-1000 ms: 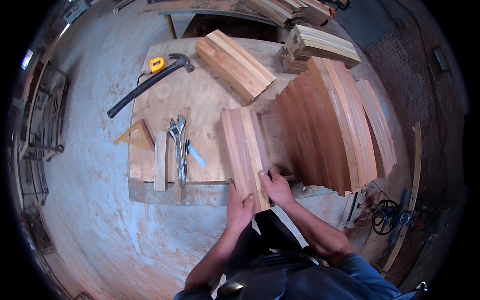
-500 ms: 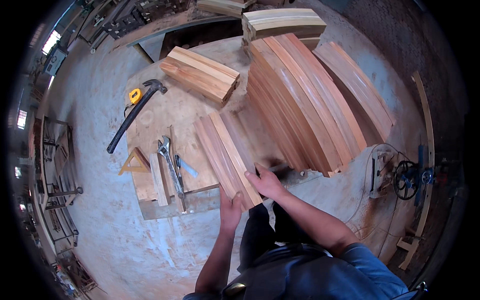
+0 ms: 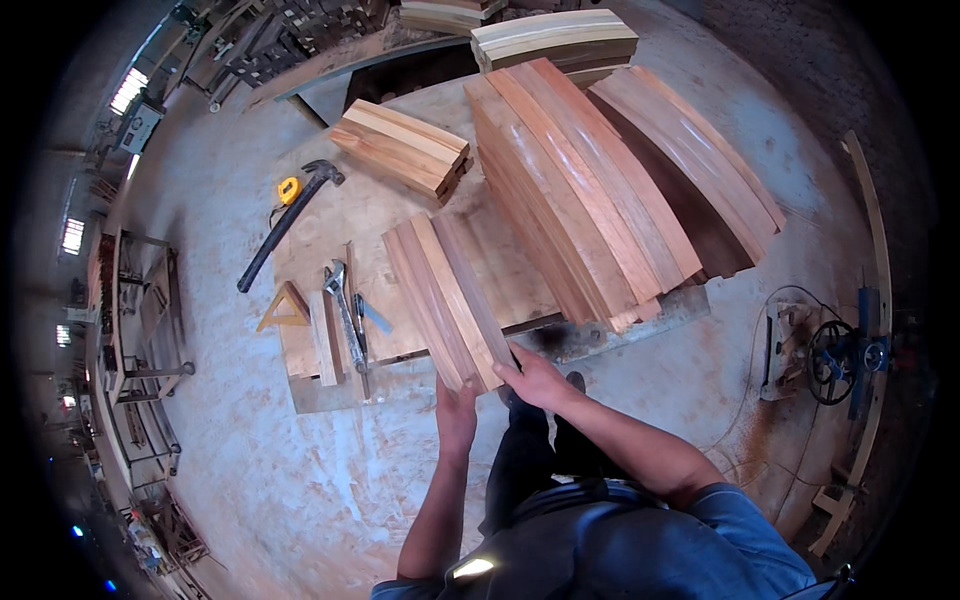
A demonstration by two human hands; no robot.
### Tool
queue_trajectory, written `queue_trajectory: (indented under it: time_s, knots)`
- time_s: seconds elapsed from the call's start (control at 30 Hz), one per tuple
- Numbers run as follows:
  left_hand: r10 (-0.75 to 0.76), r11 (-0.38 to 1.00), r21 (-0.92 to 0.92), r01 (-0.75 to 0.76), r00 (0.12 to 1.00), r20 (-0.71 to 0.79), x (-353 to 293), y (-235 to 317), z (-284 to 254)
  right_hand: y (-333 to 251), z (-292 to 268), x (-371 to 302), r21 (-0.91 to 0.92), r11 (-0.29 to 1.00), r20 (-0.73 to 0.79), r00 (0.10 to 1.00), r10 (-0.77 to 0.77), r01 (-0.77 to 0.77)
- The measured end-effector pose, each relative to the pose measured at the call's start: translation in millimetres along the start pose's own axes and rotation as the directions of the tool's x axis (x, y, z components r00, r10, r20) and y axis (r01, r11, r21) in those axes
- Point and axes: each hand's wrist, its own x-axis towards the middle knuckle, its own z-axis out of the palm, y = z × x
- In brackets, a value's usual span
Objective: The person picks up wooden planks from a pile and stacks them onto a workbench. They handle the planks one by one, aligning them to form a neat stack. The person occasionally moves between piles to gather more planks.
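A panel of several light and reddish-brown wooden strips lies tilted toward me, its far end over the worktable. My left hand is closed on its near left corner, thumb on top. At the near right corner, my right hand grips it, thumb on the upper face and fingers hidden below. Right of the panel rises a tall stack of curved wooden boards. To the left lie an adjustable wrench, a utility knife and a pale wood strip.
The plywood tabletop also bears a claw hammer, a yellow tape measure, a try square and a short block stack. More boards stand at the far right. A machine with a handwheel stands beyond the table's right.
The view has shifted, so the table and tools sit differently in it. Both hands keep their hold on the wooden panel, its near end slightly higher in the picture.
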Motion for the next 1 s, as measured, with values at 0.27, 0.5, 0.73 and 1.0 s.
queue_trajectory:
  time_s: [0.27,0.5,0.73,1.0]
  knots:
    - [0.209,0.773,0.634,-0.03,0.955,-0.211,11.1,32.3,17.4,101.5,-67.4,-62.3,-0.021,0.999,0.052,0.998,0.038,-0.037]
    - [0.139,0.534,0.827,0.174,0.947,-0.288,42.1,74.6,61.8,223.9,-165.1,-149.7,0.109,0.945,-0.171,0.93,0.324,-0.309]
    - [0.108,0.474,0.842,0.26,0.931,-0.348,47.0,70.3,65.6,290.6,-191.6,-218.7,0.456,0.747,-0.199,0.763,0.616,-0.484]
    - [0.042,0.473,0.822,0.317,0.924,-0.38,44.4,87.5,74.9,354.0,-180.8,-251.5,0.591,0.58,-0.114,0.653,0.748,-0.561]
